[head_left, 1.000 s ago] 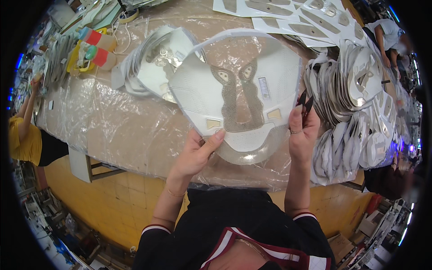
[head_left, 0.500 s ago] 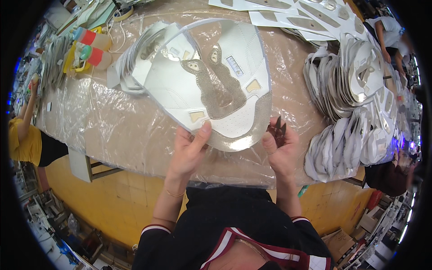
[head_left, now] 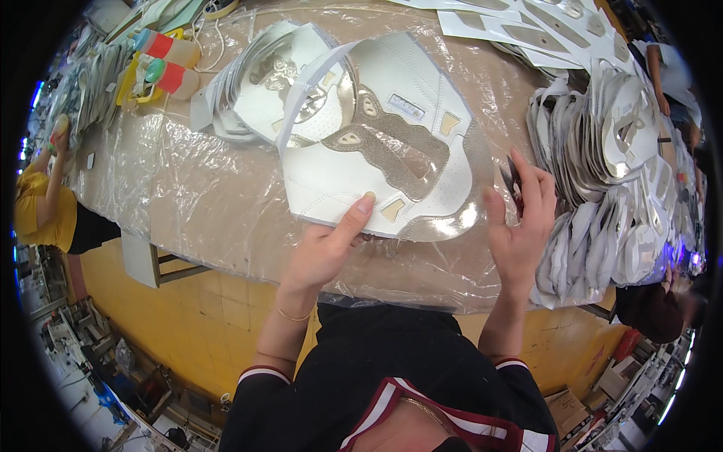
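A white shoe upper [head_left: 331, 184] with grey-brown trim and a shiny toe edge is held above the plastic-covered table. My left hand [head_left: 331, 245] pinches its near edge, thumb on top. My right hand [head_left: 523, 218] is just right of the toe edge, apart from it, its fingers curled around small dark thread snips [head_left: 513, 181]. The snips' blades point up and away from me; their handles are mostly hidden in the palm. Behind the held upper, a stack of similar white uppers [head_left: 252, 90] lies on the table.
Tall piles of shoe uppers [head_left: 595, 135] stand at the right, with flat white cut pieces [head_left: 527, 38] at the back. Two bottles with red bands [head_left: 169, 60] sit by a yellow tray [head_left: 129, 87] at the left. A person in a yellow top [head_left: 45, 211] is at the left edge.
The upper has turned clockwise and shifted right, its toe edge now facing right. My left hand still holds it. My right hand, with the snips, has moved right and away from the toe edge.
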Demonstrator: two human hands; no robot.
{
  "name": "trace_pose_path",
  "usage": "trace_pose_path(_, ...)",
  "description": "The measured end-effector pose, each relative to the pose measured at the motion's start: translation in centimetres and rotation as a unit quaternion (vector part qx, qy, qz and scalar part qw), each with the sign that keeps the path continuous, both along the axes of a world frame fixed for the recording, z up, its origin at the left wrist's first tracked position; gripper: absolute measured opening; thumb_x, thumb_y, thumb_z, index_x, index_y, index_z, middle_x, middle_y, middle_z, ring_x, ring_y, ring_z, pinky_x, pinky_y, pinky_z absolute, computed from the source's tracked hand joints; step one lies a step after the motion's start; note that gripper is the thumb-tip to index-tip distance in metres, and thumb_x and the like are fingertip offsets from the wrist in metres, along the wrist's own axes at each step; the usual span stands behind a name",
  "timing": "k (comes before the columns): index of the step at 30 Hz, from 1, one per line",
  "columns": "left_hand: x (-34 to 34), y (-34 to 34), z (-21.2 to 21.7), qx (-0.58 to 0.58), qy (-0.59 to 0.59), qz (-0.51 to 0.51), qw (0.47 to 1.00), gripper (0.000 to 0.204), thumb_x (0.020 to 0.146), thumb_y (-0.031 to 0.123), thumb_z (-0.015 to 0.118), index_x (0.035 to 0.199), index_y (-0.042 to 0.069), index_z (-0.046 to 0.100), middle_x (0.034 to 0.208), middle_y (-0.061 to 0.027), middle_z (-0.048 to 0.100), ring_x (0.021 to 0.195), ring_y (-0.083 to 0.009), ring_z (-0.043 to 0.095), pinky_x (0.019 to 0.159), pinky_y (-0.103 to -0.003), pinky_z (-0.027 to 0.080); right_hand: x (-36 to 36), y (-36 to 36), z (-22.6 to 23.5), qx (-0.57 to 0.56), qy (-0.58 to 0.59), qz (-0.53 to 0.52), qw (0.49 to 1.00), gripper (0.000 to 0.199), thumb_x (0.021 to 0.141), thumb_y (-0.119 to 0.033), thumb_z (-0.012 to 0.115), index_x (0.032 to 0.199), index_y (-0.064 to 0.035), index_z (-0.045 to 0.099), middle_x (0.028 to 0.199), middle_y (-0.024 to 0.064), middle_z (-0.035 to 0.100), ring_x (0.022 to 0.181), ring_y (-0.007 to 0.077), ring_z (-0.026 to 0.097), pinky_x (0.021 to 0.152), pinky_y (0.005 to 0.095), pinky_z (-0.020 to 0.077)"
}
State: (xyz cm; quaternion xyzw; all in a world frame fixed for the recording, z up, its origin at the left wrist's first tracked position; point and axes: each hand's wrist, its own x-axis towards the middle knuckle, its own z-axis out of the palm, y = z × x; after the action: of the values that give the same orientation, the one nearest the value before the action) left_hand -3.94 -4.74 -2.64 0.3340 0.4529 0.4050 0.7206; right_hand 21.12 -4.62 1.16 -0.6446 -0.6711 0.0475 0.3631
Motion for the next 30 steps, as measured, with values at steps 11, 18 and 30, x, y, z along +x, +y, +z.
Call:
trace_pose_path(11, 1.4, -0.4, 1.1, 0.051, -0.134, 0.071, 0.987, 0.035, 0.105, 0.026, 0.048, 0.127, -0.001, 0.055, 0.116, -0.0089, 0.063, 0.101, -0.0145, 0.063, 0.083, -0.031, 0.057, -2.7, -3.1, 1.4, -0.037, -0.096, 0.171, 0.980, 0.049, 0.071, -0.016, 0.080, 0.119, -0.0108, 0.070, 0.100, 0.0034, 0.059, 0.072, 0.0164, 0.050, 0.080, 0.0340, 0.0365)
trace_pose_path(18, 2.8, -1.0, 2.4, 0.072, -0.202, 0.089, 0.973, 0.038, 0.106, 0.021, 0.044, 0.135, -0.002, 0.046, 0.132, -0.0144, 0.056, 0.121, -0.0250, 0.058, 0.101, -0.042, 0.053, -3.8, -3.5, -0.4, 0.077, -0.136, 0.127, 0.980, 0.048, 0.067, -0.015, 0.084, 0.113, -0.0141, 0.073, 0.096, 0.0001, 0.059, 0.074, 0.0133, 0.055, 0.079, 0.0351, 0.0343)
trace_pose_path(30, 2.7, -1.5, 2.5, 0.026, -0.211, 0.071, 0.975, 0.037, 0.105, 0.018, 0.045, 0.136, -0.003, 0.046, 0.133, -0.0143, 0.055, 0.121, -0.0258, 0.058, 0.101, -0.042, 0.053, -3.1, -2.9, -0.2, 0.110, -0.136, 0.161, 0.971, 0.042, 0.067, -0.016, 0.086, 0.107, -0.0219, 0.075, 0.093, -0.0041, 0.059, 0.075, 0.0097, 0.056, 0.079, 0.0363, 0.0294)
